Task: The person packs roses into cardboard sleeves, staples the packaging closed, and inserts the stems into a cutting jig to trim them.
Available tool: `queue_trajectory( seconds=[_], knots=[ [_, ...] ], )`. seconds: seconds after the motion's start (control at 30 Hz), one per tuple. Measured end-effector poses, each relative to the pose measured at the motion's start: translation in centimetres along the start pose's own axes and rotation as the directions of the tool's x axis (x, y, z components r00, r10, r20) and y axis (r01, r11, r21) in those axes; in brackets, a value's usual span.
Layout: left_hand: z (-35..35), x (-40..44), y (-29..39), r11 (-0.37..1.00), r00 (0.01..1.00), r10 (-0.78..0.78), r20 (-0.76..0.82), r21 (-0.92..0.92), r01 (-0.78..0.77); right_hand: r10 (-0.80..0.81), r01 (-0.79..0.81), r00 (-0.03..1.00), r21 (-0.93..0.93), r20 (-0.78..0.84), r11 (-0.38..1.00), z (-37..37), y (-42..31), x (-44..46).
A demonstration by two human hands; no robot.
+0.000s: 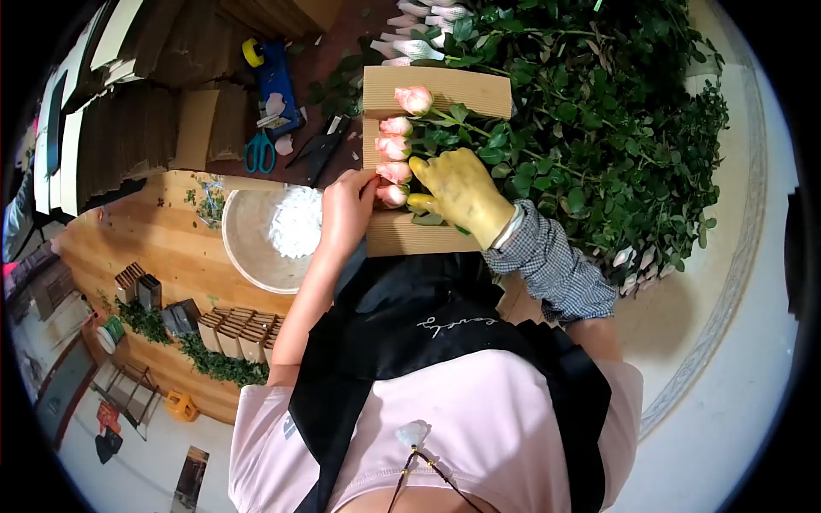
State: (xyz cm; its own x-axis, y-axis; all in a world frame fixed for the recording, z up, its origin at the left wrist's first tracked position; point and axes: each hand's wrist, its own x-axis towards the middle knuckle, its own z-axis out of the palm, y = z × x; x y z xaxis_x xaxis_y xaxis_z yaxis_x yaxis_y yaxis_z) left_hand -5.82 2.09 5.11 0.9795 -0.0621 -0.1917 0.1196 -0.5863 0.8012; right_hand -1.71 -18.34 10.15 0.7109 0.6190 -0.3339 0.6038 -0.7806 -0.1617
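Observation:
Several pink roses (393, 148) lie in a column on a sheet of corrugated cardboard (428, 237), their leafy stems pointing right. My bare left hand (346, 205) is at the left edge of the cardboard, its fingertips closed at the lower rose heads; what they grip, if anything, is hidden. My right hand (462, 190), in a stained yellow glove, is just right of the blooms, its thumb and index finger apart beside the lower roses, over the stems. The topmost rose (414, 100) lies a little apart from the others.
A large heap of leafy stems (599, 120) fills the right. White-netted buds (417, 50) lie at the top. Teal scissors (260, 152), a blue tool (275, 85) and yellow tape (252, 53) are at upper left. A round bin (244, 248) holds white pieces. Cardboard stacks (120, 137) stand left.

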Motion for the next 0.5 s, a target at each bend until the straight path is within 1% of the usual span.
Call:
queue_trajectory(
  seconds=[0.03,0.07,0.1,0.17,0.2,0.23,0.27,0.3,0.33,0.37,0.4,0.43,0.47,0.5],
  knots=[
    [0.0,-0.1,-0.3,0.999,1.000,0.018,0.018,-0.027,-0.018,-0.011,0.011,0.999,-0.004,0.039,1.000,-0.2,0.1,0.1],
    [0.0,-0.1,-0.4,0.998,0.999,0.040,0.034,-0.058,-0.038,-0.055,0.059,0.997,0.077,-0.059,0.995,0.3,0.5,-0.5],
    [0.0,-0.1,-0.3,0.998,0.998,0.044,0.041,-0.055,-0.042,-0.048,0.053,0.997,0.081,-0.062,0.995,0.9,0.5,-0.7],
    [0.4,-0.4,0.1,0.966,0.998,-0.066,-0.006,-0.251,0.063,-0.022,0.039,0.990,0.127,-0.137,0.991,1.5,0.5,-1.2],
    [-0.1,-0.6,0.3,0.975,0.998,-0.069,-0.005,-0.210,0.066,-0.001,0.032,0.979,0.148,-0.205,0.988,1.7,0.3,-1.1],
    [-0.1,-0.6,0.8,0.976,0.998,-0.063,0.002,-0.210,0.062,0.026,-0.014,0.993,0.108,-0.114,0.994,1.7,0.0,-0.6],
    [-0.7,-0.4,2.5,0.994,0.995,0.099,-0.027,-0.053,-0.100,0.032,-0.028,0.999,0.106,-0.037,0.994,1.1,0.0,-0.4],
    [-1.0,-0.3,3.4,0.960,0.965,0.262,-0.032,0.108,-0.257,0.035,-0.039,0.999,0.102,0.038,0.994,0.6,0.1,-0.2],
    [-0.7,0.0,3.1,0.890,0.923,0.381,0.045,0.251,-0.380,0.038,-0.041,0.999,0.105,0.034,0.994,0.3,0.5,-0.3],
    [-0.5,-0.1,3.0,0.888,0.922,0.384,0.047,0.254,-0.382,0.030,-0.030,1.000,0.251,0.006,0.968,0.2,1.1,-0.5],
    [-0.3,-0.1,3.2,0.879,0.928,0.368,0.052,0.306,-0.365,0.026,-0.014,0.999,0.389,-0.025,0.921,0.1,1.6,-0.7],
    [-0.1,-0.1,3.4,0.867,0.934,0.352,0.054,0.356,-0.347,0.112,0.006,0.973,0.506,-0.202,0.862,0.5,1.8,-0.7],
    [-0.3,-0.1,3.8,0.847,0.936,0.349,0.041,0.413,-0.334,0.195,-0.085,0.960,0.459,-0.199,0.884,0.0,1.9,-0.4],
    [-0.2,-0.1,3.8,0.850,0.938,0.344,0.036,0.413,-0.327,0.273,-0.173,0.941,0.411,-0.198,0.895,-0.4,1.9,0.0]
  ],
)
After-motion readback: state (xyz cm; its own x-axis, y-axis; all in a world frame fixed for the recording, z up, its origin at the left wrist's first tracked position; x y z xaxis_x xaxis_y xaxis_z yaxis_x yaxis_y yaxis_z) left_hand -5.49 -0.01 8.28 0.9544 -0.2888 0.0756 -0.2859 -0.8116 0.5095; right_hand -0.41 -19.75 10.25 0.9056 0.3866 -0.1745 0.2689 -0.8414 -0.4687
